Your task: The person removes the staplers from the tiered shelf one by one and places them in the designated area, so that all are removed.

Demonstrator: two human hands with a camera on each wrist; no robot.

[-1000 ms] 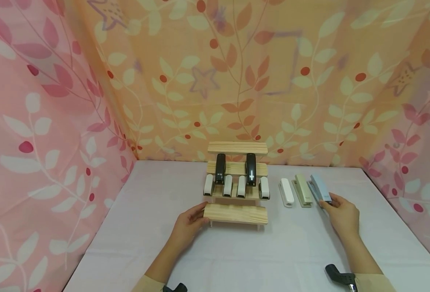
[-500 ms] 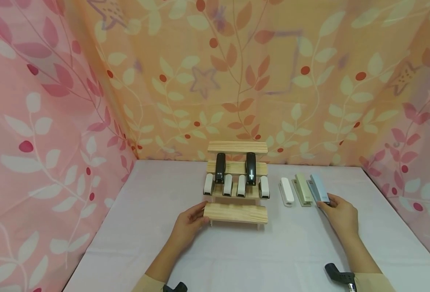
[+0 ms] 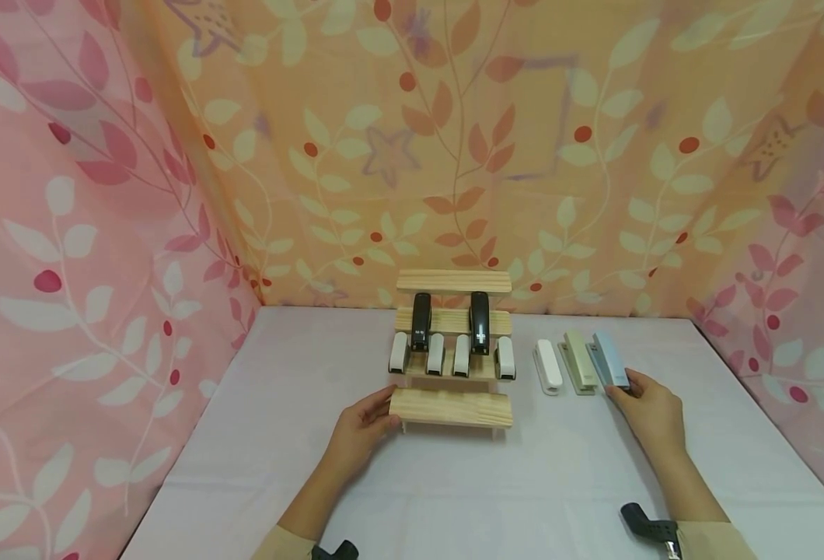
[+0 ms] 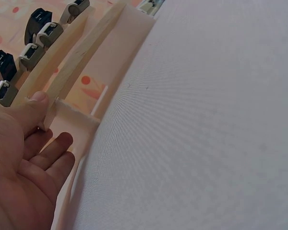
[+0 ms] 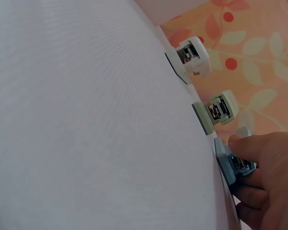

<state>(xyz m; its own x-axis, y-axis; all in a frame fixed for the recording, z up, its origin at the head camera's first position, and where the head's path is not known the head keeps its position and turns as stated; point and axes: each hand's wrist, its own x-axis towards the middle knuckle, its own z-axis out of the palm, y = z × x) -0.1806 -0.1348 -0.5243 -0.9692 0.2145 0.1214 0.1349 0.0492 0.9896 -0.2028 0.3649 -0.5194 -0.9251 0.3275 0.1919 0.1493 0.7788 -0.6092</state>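
Observation:
In the head view, a stepped wooden rack (image 3: 450,409) stands at the table's centre. My left hand (image 3: 360,432) holds the left end of its lowest shelf, and the left wrist view shows the thumb along the shelf's edge. Two black staplers (image 3: 479,323) and several white staplers (image 3: 505,358) sit on the rack's upper tiers. To the right, a light blue stapler (image 3: 610,360) lies on the table. My right hand (image 3: 655,412) pinches its near end between thumb and fingers. A green stapler (image 3: 577,362) and a white stapler (image 3: 548,367) lie in a row to its left.
A white cloth (image 3: 524,498) covers the table. Patterned fabric hangs close behind the rack (image 3: 328,155) and along both sides. The rack's lowest shelf bears nothing.
The blue stapler's near end has shifted slightly left with my right hand, so it lies more in line beside the green one. My left hand stays on the rack.

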